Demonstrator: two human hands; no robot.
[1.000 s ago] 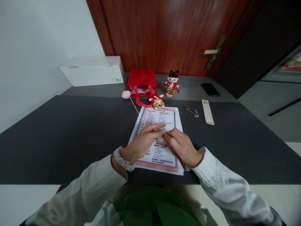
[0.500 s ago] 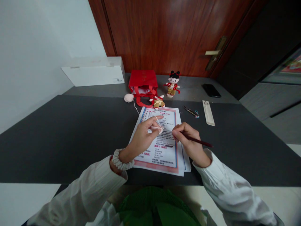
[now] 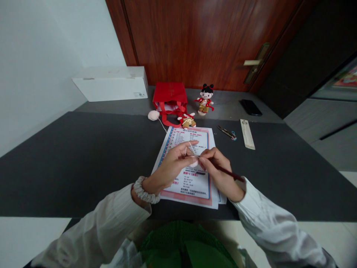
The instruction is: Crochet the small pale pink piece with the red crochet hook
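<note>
Over the printed sheets (image 3: 192, 191), my left hand (image 3: 174, 163) pinches a small pale pink crochet piece (image 3: 194, 162), with its yarn looped around the raised index finger. My right hand (image 3: 219, 167) is closed on a crochet hook (image 3: 230, 173) with a dark red-brown handle. The hook's tip meets the crochet piece between both hands, and the fingers partly cover it. Behind the sheets lies a pale pink yarn ball (image 3: 153, 115), from which a strand runs toward the paper.
A red bag (image 3: 170, 93) stands behind a headless doll body (image 3: 187, 121). A finished doll (image 3: 205, 99) stands to its right. Small scissors (image 3: 227, 132), a pale narrow packet (image 3: 247, 134) and a phone (image 3: 250, 107) lie at right. A white box (image 3: 111, 85) sits back left.
My right hand has moved left, bringing the hook to the crochet piece, so the hands are now close together. My left index finger has stretched out a little, and the yarn ball has shifted slightly.
</note>
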